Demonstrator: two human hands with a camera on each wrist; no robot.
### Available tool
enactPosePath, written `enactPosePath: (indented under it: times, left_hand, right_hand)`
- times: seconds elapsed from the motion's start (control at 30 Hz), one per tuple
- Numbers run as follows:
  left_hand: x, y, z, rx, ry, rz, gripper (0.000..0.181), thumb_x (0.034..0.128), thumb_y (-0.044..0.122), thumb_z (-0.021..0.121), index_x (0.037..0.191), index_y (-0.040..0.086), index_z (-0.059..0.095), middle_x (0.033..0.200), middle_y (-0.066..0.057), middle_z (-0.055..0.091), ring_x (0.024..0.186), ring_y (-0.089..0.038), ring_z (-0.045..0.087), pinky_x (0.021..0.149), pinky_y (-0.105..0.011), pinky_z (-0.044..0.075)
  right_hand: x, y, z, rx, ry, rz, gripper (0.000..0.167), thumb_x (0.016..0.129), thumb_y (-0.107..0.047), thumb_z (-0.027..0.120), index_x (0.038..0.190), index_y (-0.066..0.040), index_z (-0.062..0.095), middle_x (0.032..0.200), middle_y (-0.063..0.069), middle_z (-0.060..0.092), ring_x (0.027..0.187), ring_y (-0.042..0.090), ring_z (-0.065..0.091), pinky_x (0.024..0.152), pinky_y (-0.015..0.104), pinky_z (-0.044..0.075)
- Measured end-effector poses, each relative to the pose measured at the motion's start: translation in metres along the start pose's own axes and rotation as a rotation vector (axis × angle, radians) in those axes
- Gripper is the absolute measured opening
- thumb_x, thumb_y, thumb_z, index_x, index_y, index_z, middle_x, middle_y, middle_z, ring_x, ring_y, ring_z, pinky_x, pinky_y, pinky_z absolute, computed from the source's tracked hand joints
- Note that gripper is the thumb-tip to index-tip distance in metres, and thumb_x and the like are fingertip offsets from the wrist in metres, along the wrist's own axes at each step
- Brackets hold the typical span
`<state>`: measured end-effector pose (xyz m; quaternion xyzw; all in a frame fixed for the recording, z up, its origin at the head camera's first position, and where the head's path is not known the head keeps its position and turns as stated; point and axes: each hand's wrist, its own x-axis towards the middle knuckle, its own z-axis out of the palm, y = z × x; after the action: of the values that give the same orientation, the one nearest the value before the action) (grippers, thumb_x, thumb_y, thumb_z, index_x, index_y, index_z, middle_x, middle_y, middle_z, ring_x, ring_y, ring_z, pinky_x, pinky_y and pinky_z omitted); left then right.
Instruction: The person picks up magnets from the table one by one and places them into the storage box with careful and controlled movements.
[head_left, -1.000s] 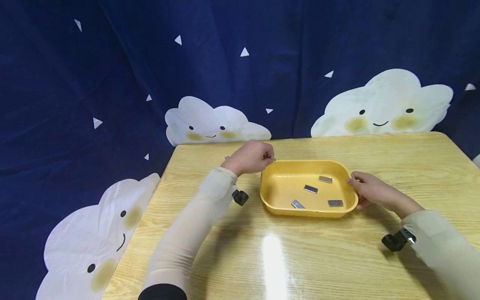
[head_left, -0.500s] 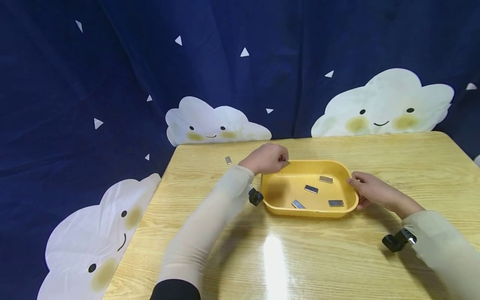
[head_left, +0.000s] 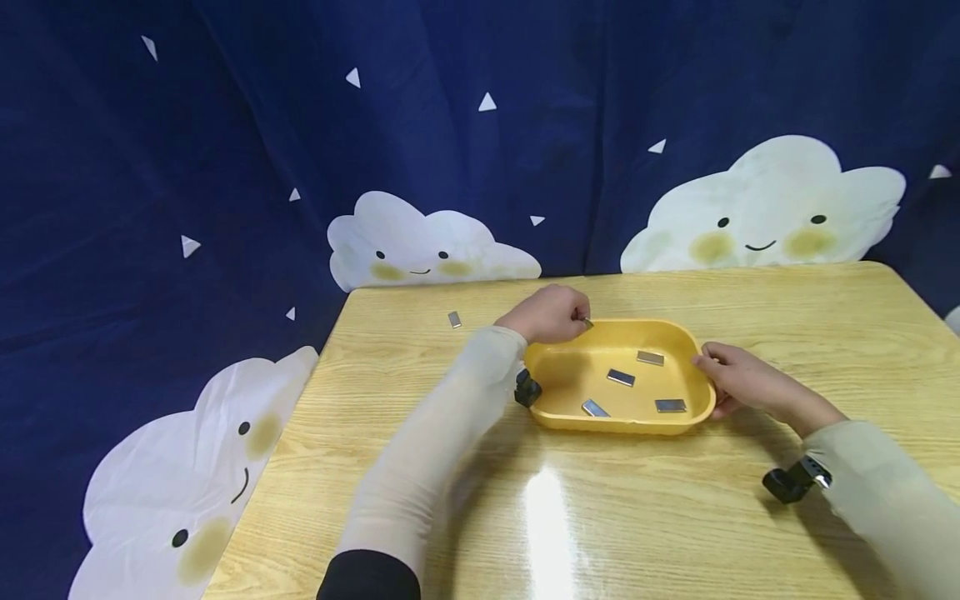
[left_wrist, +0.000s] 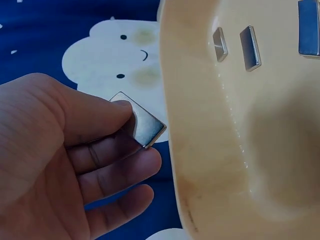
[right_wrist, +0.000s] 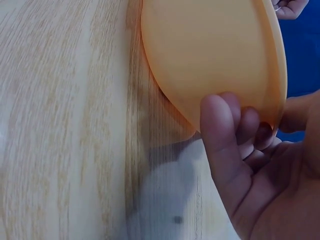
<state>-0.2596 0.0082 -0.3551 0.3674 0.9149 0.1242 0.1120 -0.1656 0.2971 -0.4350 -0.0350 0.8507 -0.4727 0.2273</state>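
Note:
In the left wrist view my left hand [left_wrist: 75, 135] pinches a flat, shiny silver metal block [left_wrist: 146, 126] between thumb and fingers. The head view places this left hand [head_left: 553, 314] above the far left rim of a yellow plastic basin [head_left: 622, 425]. My right hand [head_left: 750, 385] holds the basin's right end. Up close in the right wrist view, its fingers [right_wrist: 217, 120] curl against the basin's end wall [right_wrist: 210, 50]. Several similar metal blocks lie apart inside the basin, among them a dark-faced one [head_left: 621, 377] near the middle.
One more metal block [head_left: 454, 319] lies on the wooden table [head_left: 390, 358], left of the basin near the far edge. Behind the table hangs a dark blue curtain [head_left: 450, 125] with white clouds. Each wrist carries a small black camera [head_left: 527, 388].
My left hand has moved right with the metal block, from the basin's left end to over its far rim. The block on the table came into full view. My right hand has stayed put.

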Motion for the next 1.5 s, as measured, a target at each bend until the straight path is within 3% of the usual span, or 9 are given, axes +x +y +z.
enactPosePath:
  times: [0.2,0.5,0.7,1.07,1.5]
  left_hand:
    - [0.005,0.001,0.006,0.039,-0.007,-0.004,0.012,0.0939,0.020,0.062,0.086,0.014,0.068,0.082,0.004,0.062,0.077,-0.010,0.053,0.073,-0.021,0.043]
    - [0.011,0.004,0.015,0.060,-0.064,-0.102,0.014,0.0971,0.029,0.060,0.088,0.020,0.066,0.085,0.006,0.061,0.076,-0.010,0.054,0.068,-0.025,0.043]
    - [0.017,0.003,0.022,0.096,-0.085,-0.078,0.013,0.0975,0.026,0.061,0.092,0.018,0.069,0.089,0.005,0.063,0.080,-0.010,0.055,0.073,-0.023,0.044]
    - [0.022,0.003,0.033,0.173,-0.142,-0.088,0.013,0.0957,0.024,0.061,0.086,0.019,0.068,0.083,0.007,0.060,0.076,-0.009,0.053,0.065,-0.021,0.041]
    - [0.025,0.007,0.038,0.169,-0.172,-0.119,0.026,0.0950,0.026,0.063,0.071,0.020,0.055,0.072,0.007,0.051,0.072,-0.009,0.048,0.060,-0.022,0.038]
  right_hand:
    - [0.000,0.001,0.000,-0.005,0.005,-0.006,0.034,0.110,-0.029,0.030,0.094,0.001,0.037,0.078,0.009,0.057,0.065,0.018,0.067,0.060,0.036,0.060]
    - [0.000,0.002,0.001,0.001,0.009,-0.008,0.035,0.110,-0.030,0.029,0.096,0.001,0.038,0.081,0.010,0.059,0.065,0.018,0.065,0.060,0.036,0.060]
    - [-0.001,0.004,0.003,0.020,0.010,-0.010,0.035,0.110,-0.029,0.029,0.096,0.002,0.037,0.079,0.011,0.059,0.062,0.017,0.064,0.059,0.036,0.059]
    - [0.001,0.007,0.002,0.012,0.005,-0.008,0.036,0.110,-0.031,0.029,0.098,0.001,0.037,0.079,0.010,0.057,0.063,0.019,0.064,0.059,0.036,0.059]
    - [-0.001,0.007,0.002,0.014,0.009,-0.020,0.036,0.110,-0.031,0.028,0.100,0.002,0.038,0.078,0.009,0.055,0.063,0.019,0.064,0.058,0.036,0.059]
